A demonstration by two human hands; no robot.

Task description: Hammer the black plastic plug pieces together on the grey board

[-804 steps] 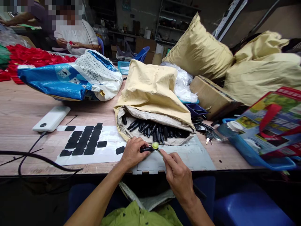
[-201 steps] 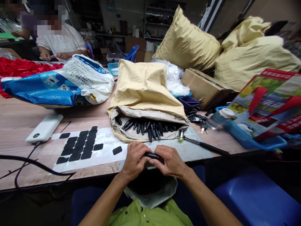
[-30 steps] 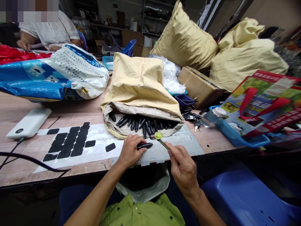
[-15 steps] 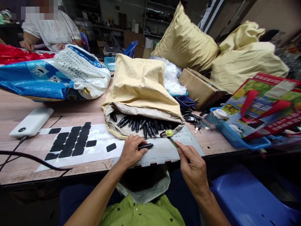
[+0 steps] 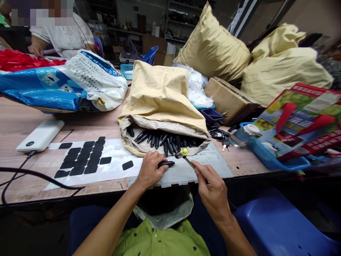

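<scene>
In the head view, my left hand [image 5: 152, 167] is closed round a black marker-like piece [image 5: 166, 163], whose tip points right above the grey board [image 5: 186, 174]. My right hand [image 5: 211, 188] grips the thin metal handle of a small mallet [image 5: 184, 152]. Its head is yellow-green on one side and dark on the other, and is just up and to the right of the black piece. Behind my hands, a cream cloth sack [image 5: 160, 89] lies with its mouth facing me. Several more black marker-like pieces [image 5: 156, 141] spill out at its opening.
To the left, black stickers [image 5: 85, 156] sit on a white sheet beside a white power bank [image 5: 39, 135] with cables. A blue-and-white bag [image 5: 61, 85] stands behind. On the right are keys [image 5: 226, 143], a jar [image 5: 243, 135] and a blue basket [image 5: 279, 161]. A co-worker [image 5: 61, 35] sits opposite.
My right hand has moved left with the mallet, bringing its head closer to the black piece. My left hand still holds that piece. The view has shifted slightly.
</scene>
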